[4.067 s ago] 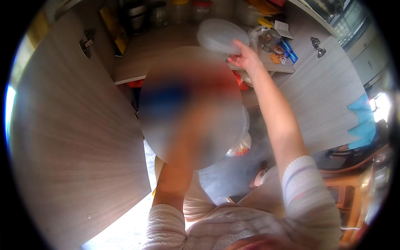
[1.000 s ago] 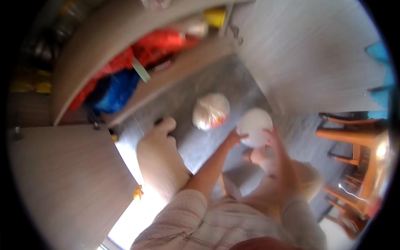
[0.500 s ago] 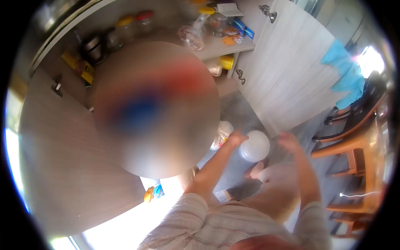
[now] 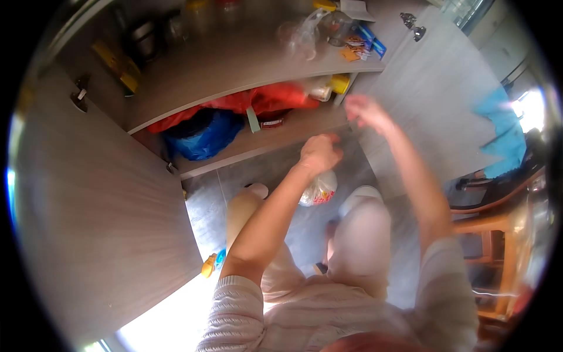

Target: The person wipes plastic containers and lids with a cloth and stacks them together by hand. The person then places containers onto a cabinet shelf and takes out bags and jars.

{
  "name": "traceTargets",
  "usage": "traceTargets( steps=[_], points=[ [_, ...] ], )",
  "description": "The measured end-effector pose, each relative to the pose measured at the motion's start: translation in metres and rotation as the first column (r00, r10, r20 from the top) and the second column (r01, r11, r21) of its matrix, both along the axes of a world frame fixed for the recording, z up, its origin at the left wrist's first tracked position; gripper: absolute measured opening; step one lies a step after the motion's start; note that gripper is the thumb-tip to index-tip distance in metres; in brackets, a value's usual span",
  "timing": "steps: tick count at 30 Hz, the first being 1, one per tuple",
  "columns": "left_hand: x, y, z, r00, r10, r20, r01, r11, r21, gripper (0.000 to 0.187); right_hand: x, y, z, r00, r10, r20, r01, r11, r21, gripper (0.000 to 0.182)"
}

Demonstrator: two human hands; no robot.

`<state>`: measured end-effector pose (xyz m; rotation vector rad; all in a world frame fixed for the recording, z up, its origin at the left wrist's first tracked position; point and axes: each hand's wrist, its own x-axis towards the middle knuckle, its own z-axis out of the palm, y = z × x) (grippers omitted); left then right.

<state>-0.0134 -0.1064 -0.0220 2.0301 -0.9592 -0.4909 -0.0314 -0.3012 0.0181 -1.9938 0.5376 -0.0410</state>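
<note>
My left hand [image 4: 321, 154] is in front of the lower shelf's edge, back upward. Its fingers are loosely bent, its thumb apart, and I see nothing held in it. Below it a clear plastic bag [image 4: 319, 190] with red and yellow print is on the grey floor. My right hand [image 4: 365, 111], slightly blurred, is by the right end of the lower shelf, fingers apart and holding nothing visible. A white round tub [image 4: 362, 192] is partly hidden behind my right knee. Inside the lower shelf [image 4: 281, 132] lie a blue plastic bag [image 4: 208, 138] and red plastic bags [image 4: 281, 98].
Cabinet doors stand open at left [image 4: 105, 205] and right [image 4: 431, 88], a blue cloth [image 4: 501, 135] on the right one. Jars, a plastic bag [image 4: 308, 35] and packets [image 4: 355, 50] are on the upper shelf [image 4: 234, 70]. A wooden chair [image 4: 487, 226] is at right.
My left hand has left the white tub's rim and moved up toward the lower shelf. My right hand has also moved up and left. The tub is now mostly behind my knee.
</note>
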Motion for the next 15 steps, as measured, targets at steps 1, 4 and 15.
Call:
traceTargets(
  steps=[1,4,15],
  points=[
    [-0.001,0.007,0.017,0.995,-0.101,0.010,0.100,0.992,0.079,0.039,0.031,0.002,0.008,0.999,-0.031,0.024,0.032,0.999,-0.027,0.035],
    [0.009,0.012,0.013,0.979,-0.184,0.082,0.166,0.968,0.188,0.039,0.125,-0.006,0.017,0.989,-0.040,0.145,0.093,0.921,-0.379,0.050],
    [0.051,0.027,0.019,0.994,-0.072,0.083,0.045,0.957,0.288,0.038,0.241,0.001,-0.003,0.973,-0.179,0.146,0.231,0.802,-0.550,0.043]
  ],
)
